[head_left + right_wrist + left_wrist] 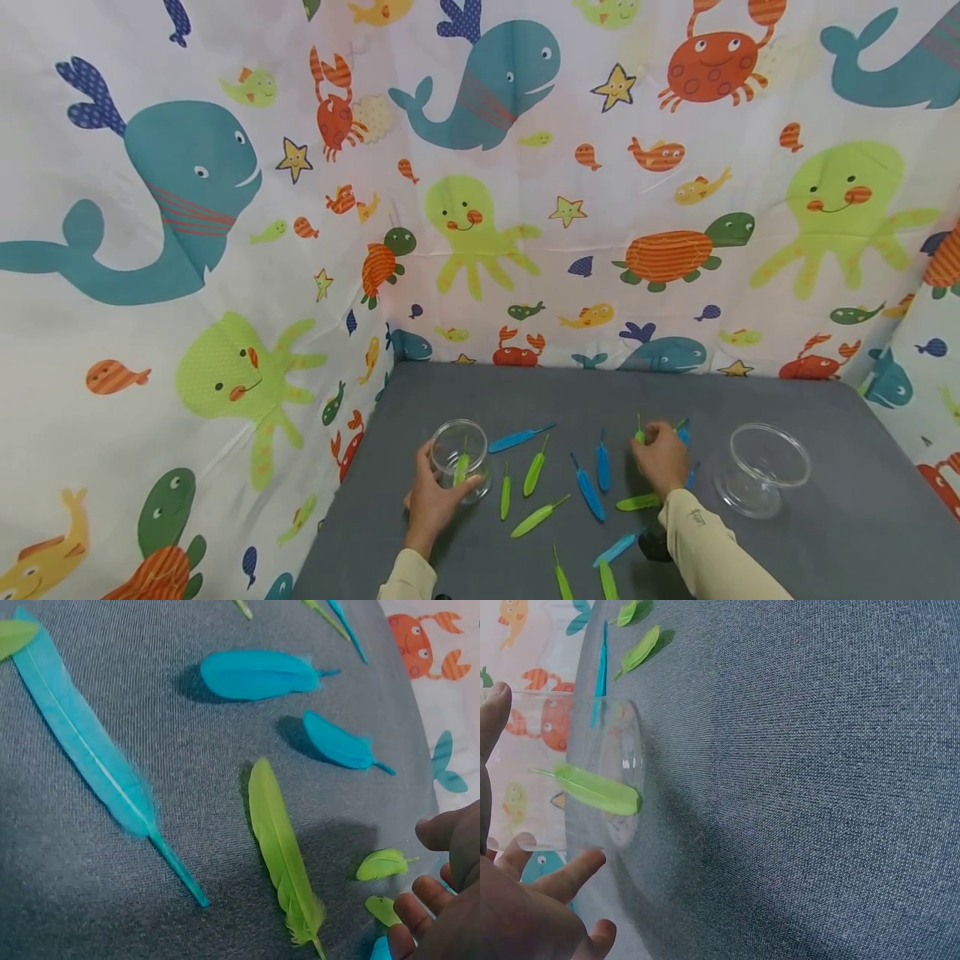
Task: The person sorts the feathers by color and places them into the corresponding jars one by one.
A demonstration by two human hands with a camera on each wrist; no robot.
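Observation:
My left hand (441, 500) grips a clear glass container (480, 492), thumb on one side and fingers on the other. A single green feather (600, 791) leans inside it. Over the right part of the feathers, my right hand (662, 460) hovers with fingers parted and loosely bent. Nearest its fingertips lies a small green feather (382, 864); a gap shows between them in the right wrist view. Another green feather (277, 847) lies by that hand, and a large blue feather (90, 742) farther off. Part of the right hand is cut off in its wrist view.
Several green and blue feathers, among them a blue feather (588, 493) and a green feather (540, 517), lie scattered between the hands. A second clear glass container (752, 492) with a wide rim stands at the right. Printed cloth (480, 317) hangs behind the grey table (847, 533).

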